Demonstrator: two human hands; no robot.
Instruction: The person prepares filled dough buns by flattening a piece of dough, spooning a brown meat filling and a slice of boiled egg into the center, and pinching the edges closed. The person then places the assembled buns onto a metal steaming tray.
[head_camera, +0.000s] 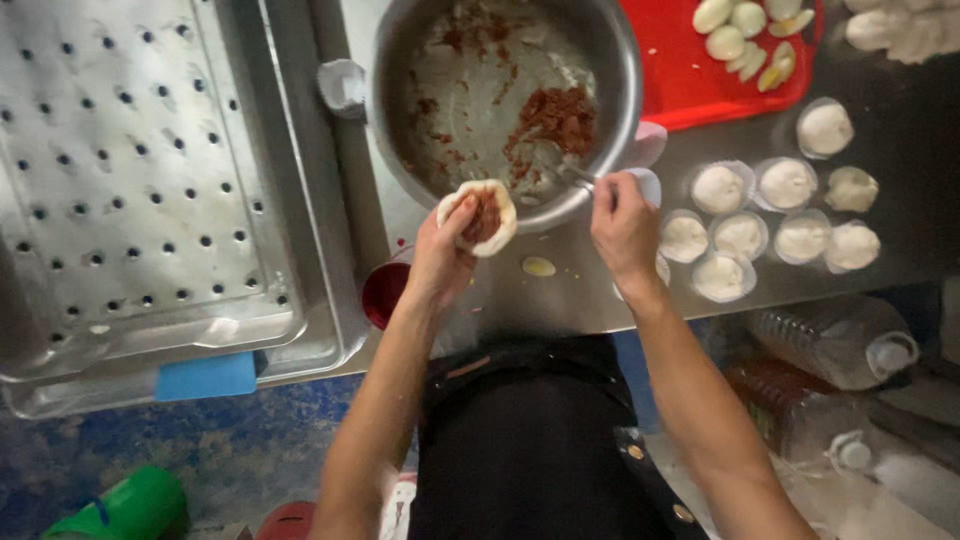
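bench (560, 290) strip below the metal bowl (500, 95) lying open save one pale scrap (538, 266) | left of bowl: perforated tray (140, 170) and small paper cup (343, 86) blocking | right of bowl: dough balls in liners (770, 215) crowding | upper right of bowl: red tray (690, 80) closing the way

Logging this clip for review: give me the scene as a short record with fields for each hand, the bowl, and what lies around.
left hand: left hand cups a round dough wrapper with red-brown filling on it
right hand: right hand holds a utensil reaching into the bowl
bowl: metal bowl, mostly scraped, red-brown filling left at one side
right of bowl: filled buns in paper cups; red tray with peeled pieces
left of bowl: perforated metal tray
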